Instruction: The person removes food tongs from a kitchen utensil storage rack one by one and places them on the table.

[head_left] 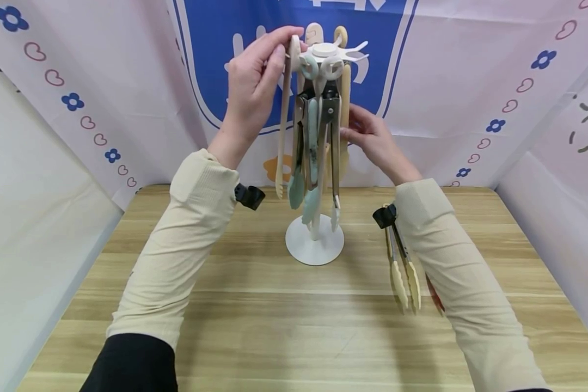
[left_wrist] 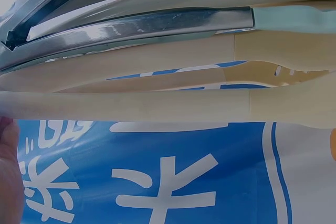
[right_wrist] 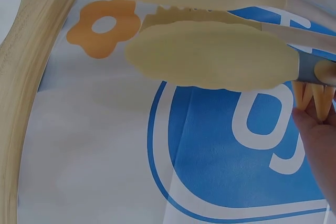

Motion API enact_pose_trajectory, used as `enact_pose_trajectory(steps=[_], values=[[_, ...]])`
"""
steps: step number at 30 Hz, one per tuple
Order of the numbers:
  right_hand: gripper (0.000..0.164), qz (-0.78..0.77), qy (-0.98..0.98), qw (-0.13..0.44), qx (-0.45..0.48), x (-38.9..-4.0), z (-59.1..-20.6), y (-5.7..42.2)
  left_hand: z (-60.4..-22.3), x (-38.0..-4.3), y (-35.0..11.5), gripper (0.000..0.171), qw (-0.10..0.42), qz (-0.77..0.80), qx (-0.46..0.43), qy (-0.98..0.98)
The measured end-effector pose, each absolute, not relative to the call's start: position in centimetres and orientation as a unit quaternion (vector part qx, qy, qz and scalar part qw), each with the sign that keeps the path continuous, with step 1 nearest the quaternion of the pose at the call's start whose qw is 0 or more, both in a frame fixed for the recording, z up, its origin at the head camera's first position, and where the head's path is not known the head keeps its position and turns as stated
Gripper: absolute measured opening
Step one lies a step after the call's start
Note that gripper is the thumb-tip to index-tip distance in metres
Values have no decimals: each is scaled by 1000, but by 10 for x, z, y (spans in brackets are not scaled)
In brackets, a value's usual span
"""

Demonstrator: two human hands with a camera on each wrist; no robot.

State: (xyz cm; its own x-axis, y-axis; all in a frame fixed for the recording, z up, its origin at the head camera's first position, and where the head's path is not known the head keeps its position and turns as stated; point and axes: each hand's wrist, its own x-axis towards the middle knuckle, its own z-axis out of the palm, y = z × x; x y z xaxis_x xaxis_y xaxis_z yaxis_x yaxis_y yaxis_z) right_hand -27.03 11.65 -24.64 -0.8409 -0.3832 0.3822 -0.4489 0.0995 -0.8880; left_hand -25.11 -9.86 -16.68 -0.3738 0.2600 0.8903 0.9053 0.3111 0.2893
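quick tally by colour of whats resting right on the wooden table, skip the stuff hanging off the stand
White: 1 (the stand)
Yellow-tipped: 1 (pair of tongs)
Red: 1 (red item, mostly hidden by the right sleeve)
Total: 3 visible

Tongs [head_left: 398,283] on table [head_left: 274,326], right of stand [head_left: 314,251]

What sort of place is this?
It looks like a small staged work area, perhaps a filming booth: a printed backdrop hangs behind a wood-grain tabletop, where a white stand carries kitchen tongs.
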Motion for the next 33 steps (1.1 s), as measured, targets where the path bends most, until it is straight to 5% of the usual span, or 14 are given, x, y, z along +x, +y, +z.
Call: enact_pose_trajectory(steps=[33], values=[[47, 493, -837, 39, 235, -257, -260, 150, -166, -250, -99, 30, 387, -414, -412, -713]])
